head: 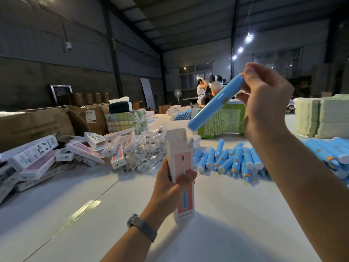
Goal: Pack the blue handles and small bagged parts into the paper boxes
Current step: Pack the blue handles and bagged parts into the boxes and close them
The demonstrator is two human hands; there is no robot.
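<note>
Gripping an open-flapped paper box [180,163], the left hand [170,188] sits below the right hand [264,103] pinching a tilted blue handle [215,105].

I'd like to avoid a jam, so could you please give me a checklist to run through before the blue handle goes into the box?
1. Top flap of the paper box open: ok.
2. Left hand grips the box upright, mouth facing up: ok.
3. Right hand pinches the blue handle by its upper end: ok.
4. Handle's lower end lined up over the mouth: not ok, it is tilted and sits up and to the right.
5. Box empty inside: cannot tell.
6. Bagged parts within reach on the table: ok.
</note>
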